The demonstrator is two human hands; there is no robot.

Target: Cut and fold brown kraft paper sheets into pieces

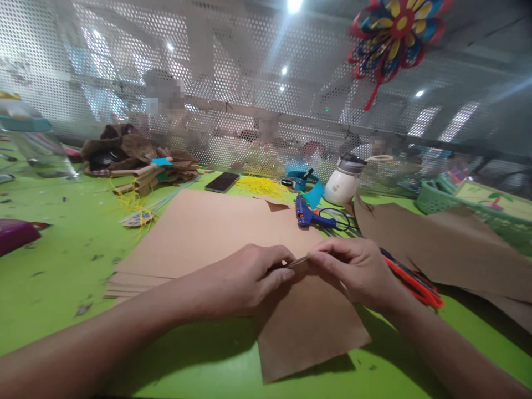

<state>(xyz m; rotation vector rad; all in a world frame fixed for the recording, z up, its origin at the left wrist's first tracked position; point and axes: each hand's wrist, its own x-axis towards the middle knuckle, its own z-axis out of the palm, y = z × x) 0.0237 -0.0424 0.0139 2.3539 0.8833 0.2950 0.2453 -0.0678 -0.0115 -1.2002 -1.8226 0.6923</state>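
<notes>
A piece of brown kraft paper (311, 327) hangs toward me over the green table, its far edge rolled or folded into a narrow strip. My left hand (260, 277) pinches that edge between thumb and fingers. Just to its right, my right hand (353, 269) grips the same edge, thumb on the near side. Beyond both hands lies a stack of larger kraft sheets (195, 227). A blue glue gun (310, 215) rests at the stack's right side. Red-handled scissors (415, 282) lie by my right wrist, partly hidden.
Rolled paper tubes (145, 177), a phone (223, 182), yellow shredded strands (261, 187) and a white bottle (343, 180) stand along the back. More brown paper (436, 238) and a green basket (436, 197) are at right. Left are a clear jar (41, 152) and a purple object (16, 234).
</notes>
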